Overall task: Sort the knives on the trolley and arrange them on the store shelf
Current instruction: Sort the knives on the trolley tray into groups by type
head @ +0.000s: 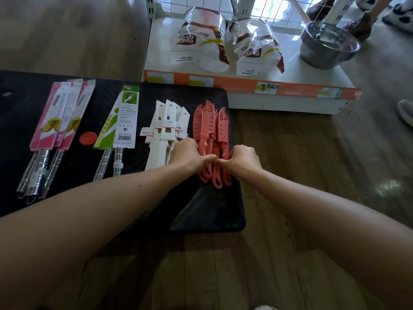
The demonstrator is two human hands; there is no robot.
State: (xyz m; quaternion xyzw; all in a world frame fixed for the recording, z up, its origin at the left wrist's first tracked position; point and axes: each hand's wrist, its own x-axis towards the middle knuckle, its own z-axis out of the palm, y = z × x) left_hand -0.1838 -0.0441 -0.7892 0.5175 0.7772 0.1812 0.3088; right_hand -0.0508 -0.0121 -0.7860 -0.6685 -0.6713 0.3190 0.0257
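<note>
Several coral-red sheathed knives (210, 128) lie bunched at the right end of the black trolley top (22, 113). My left hand (190, 153) and my right hand (242, 158) both grip the bunch around its handles, thumbs meeting in the middle. Left of them lie several white sheathed knives (166, 124), then two steel-handled knives in green and white card packs (124, 121), then three steel-handled knives in pink packs (59, 115). The white store shelf (288, 72) with an orange front strip stands just beyond the trolley.
On the shelf sit two white and brown bags (201, 39) and a steel bowl (328, 44) at its right end. A wire grid backs the shelf. A red round sticker (88, 138) lies on the trolley. Other people's shoes (404, 111) stand on the wooden floor at right.
</note>
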